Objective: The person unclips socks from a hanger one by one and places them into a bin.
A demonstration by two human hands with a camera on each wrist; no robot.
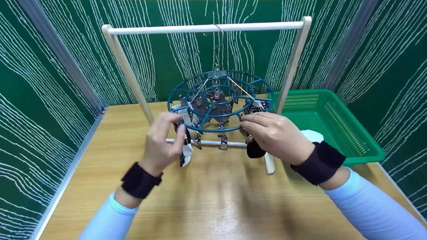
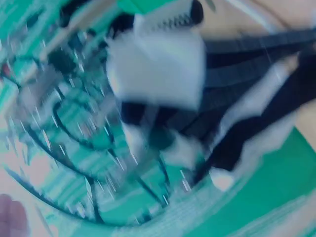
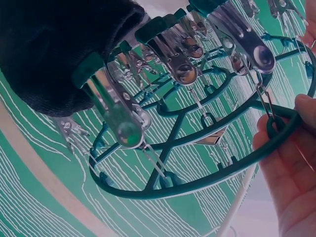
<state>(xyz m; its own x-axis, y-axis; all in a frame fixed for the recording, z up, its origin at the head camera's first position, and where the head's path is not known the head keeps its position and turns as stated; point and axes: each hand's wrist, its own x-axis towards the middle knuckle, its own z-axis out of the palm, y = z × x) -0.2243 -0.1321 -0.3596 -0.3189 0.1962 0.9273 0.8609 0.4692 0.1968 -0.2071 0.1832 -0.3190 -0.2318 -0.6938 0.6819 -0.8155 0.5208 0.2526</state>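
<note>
A round blue-green clip hanger (image 1: pixel 218 130) hangs by its hook, with metal clips (image 1: pixel 223 141) around its rings. My right hand (image 1: pixel 277 133) holds the outer ring at its near right; the right wrist view shows thumb and fingers around the rim (image 3: pixel 222 175). A black sock (image 1: pixel 256 150) hangs beside that hand, near a clip (image 3: pixel 111 106). Spread thumb and forefinger leave a gap on my left hand (image 1: pixel 161 141), at the left rim. Black-and-white socks (image 1: pixel 186 156) hang just beyond it. The left wrist view is blurred, with striped cloth (image 2: pixel 237 74) visible.
A wooden rack with a white top bar (image 1: pixel 166 30) carries the hanger above a wooden table (image 1: pixel 213 206). Right of it stands a green basket (image 1: pixel 370 151) with a white cloth (image 1: pixel 313 135) inside. Green walls with white lines (image 1: pixel 30 110) enclose the table.
</note>
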